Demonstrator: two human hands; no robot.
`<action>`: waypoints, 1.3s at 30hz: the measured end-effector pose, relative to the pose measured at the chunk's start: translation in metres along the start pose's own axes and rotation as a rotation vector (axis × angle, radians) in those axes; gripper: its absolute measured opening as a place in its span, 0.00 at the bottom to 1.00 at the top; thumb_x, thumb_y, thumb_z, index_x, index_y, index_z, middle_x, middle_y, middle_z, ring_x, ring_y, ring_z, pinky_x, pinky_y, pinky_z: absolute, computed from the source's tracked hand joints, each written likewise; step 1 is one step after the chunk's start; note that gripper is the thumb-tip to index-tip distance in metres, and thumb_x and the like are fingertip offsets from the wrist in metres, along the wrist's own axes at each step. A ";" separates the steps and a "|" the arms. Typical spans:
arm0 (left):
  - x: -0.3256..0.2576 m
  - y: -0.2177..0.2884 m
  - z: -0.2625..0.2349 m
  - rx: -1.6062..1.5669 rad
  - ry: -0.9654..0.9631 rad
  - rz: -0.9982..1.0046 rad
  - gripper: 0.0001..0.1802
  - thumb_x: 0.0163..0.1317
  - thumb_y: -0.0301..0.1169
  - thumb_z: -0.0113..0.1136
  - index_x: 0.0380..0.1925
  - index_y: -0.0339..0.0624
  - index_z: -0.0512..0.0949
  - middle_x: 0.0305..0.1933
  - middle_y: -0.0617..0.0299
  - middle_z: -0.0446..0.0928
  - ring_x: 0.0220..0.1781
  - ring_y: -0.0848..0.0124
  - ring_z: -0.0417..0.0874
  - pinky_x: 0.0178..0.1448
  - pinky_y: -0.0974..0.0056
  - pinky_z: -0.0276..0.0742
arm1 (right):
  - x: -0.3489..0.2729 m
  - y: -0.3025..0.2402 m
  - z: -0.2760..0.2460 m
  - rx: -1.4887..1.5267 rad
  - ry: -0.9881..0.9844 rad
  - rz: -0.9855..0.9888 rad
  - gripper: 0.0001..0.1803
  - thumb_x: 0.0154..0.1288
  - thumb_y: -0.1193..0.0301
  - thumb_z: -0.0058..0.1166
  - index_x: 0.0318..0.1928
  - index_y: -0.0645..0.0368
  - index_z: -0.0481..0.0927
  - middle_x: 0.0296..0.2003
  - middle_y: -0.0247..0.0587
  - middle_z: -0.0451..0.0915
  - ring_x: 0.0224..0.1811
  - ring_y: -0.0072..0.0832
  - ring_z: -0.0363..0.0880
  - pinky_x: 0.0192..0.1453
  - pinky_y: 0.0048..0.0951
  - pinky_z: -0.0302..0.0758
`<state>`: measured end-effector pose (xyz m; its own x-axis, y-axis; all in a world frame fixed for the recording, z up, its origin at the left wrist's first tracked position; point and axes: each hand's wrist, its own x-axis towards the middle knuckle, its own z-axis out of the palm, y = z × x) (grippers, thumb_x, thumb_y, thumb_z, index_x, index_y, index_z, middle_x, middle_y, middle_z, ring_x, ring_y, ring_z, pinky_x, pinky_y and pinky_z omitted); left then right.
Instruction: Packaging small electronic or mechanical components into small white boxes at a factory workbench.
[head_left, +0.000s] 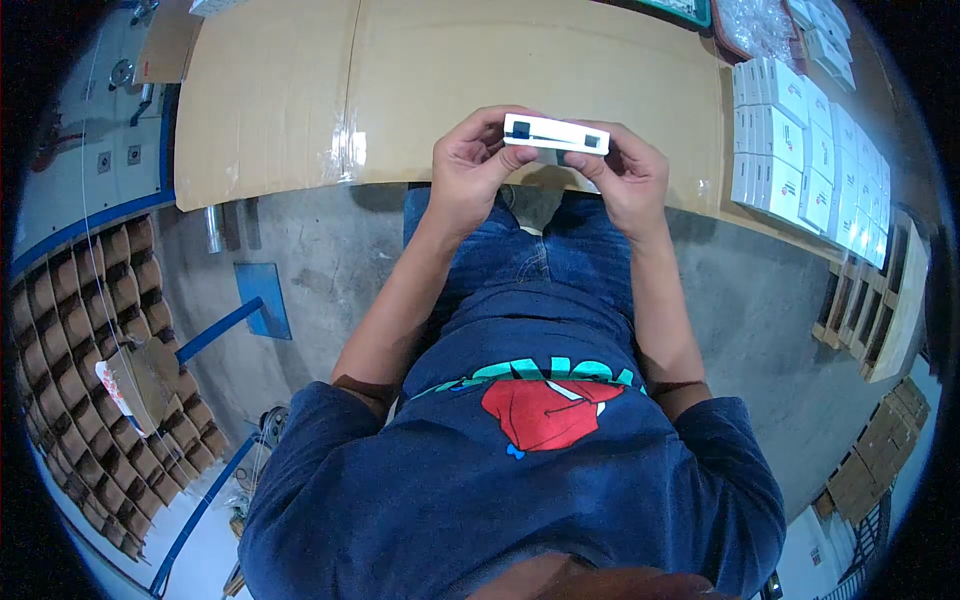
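Between my two hands, just over the near edge of the cardboard-covered table (440,90), is a small white box (556,126). Its narrow side faces up at me, with a dark square patch towards each end and a thin dark gap along it. My left hand (466,172) grips the left end, thumb on the near side and fingers behind. At the other end my right hand (632,186) holds it in the same way. Both hands' fingertips are partly hidden behind the box, and its contents cannot be seen.
Neat stacks of white boxes (783,140) stand at the table's right. Behind them is a red-rimmed tray of clear plastic bags (757,28), with a green-edged tray (680,10) beside it. A cardboard divider grid (90,310) is at left, a wooden pallet (868,300) at right.
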<state>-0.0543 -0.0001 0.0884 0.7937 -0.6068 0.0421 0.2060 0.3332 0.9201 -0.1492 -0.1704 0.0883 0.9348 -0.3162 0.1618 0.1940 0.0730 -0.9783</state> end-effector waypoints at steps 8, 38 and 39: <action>0.000 -0.003 -0.003 0.024 0.017 0.014 0.15 0.64 0.22 0.66 0.50 0.33 0.79 0.49 0.54 0.84 0.53 0.68 0.83 0.62 0.63 0.79 | 0.000 -0.001 0.000 -0.002 -0.009 0.076 0.17 0.63 0.78 0.66 0.53 0.66 0.82 0.45 0.40 0.86 0.47 0.24 0.84 0.52 0.25 0.80; 0.006 -0.004 -0.004 0.065 -0.015 -0.140 0.22 0.67 0.25 0.65 0.60 0.33 0.74 0.53 0.57 0.82 0.54 0.72 0.82 0.58 0.66 0.80 | 0.006 0.004 -0.003 0.095 -0.043 0.159 0.28 0.64 0.81 0.64 0.64 0.68 0.70 0.50 0.43 0.83 0.52 0.26 0.82 0.57 0.28 0.80; 0.006 0.000 -0.004 0.076 -0.027 -0.141 0.22 0.67 0.25 0.65 0.60 0.33 0.74 0.53 0.56 0.82 0.55 0.71 0.82 0.60 0.65 0.79 | 0.005 0.003 -0.002 0.087 -0.029 0.150 0.28 0.64 0.81 0.64 0.64 0.68 0.70 0.50 0.44 0.83 0.52 0.26 0.82 0.57 0.29 0.80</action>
<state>-0.0467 -0.0009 0.0868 0.7444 -0.6629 -0.0799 0.2695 0.1888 0.9443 -0.1441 -0.1738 0.0859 0.9630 -0.2688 0.0197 0.0756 0.1994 -0.9770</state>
